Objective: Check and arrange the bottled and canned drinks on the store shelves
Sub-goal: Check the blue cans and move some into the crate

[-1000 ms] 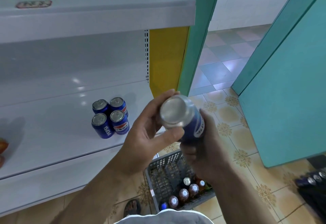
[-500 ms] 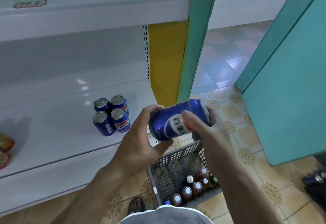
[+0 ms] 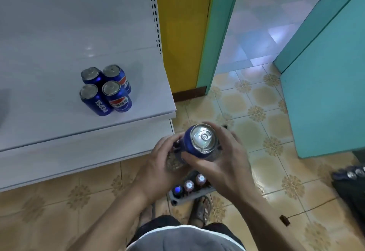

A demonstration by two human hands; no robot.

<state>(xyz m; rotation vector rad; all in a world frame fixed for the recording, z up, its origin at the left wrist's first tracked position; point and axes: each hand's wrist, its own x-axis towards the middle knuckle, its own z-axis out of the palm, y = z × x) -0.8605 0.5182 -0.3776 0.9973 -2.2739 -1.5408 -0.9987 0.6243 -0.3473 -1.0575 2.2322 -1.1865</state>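
Both hands hold one blue can (image 3: 201, 141), upright with its silver top and pull tab facing me, in front of the shelf's right corner. My left hand (image 3: 158, 168) curls round its left side; my right hand (image 3: 223, 162) wraps the right side and front. Several blue Pepsi cans (image 3: 105, 90) stand clustered upright on the white shelf (image 3: 49, 116), up and left of my hands. Below my hands a grey basket (image 3: 189, 196) on the floor holds capped bottles (image 3: 189, 185), mostly hidden by my hands.
A yellow panel (image 3: 181, 33) and teal post (image 3: 221, 33) bound the shelf's right end. A teal wall (image 3: 325, 92) stands right. Dark goods with more cans (image 3: 351, 175) lie at the right edge. My sandalled feet (image 3: 201, 207) stand on patterned tiles.
The can turned from lying sideways to upright with its top toward me, and came lower. My view tilted down, so the upper shelf left the frame.
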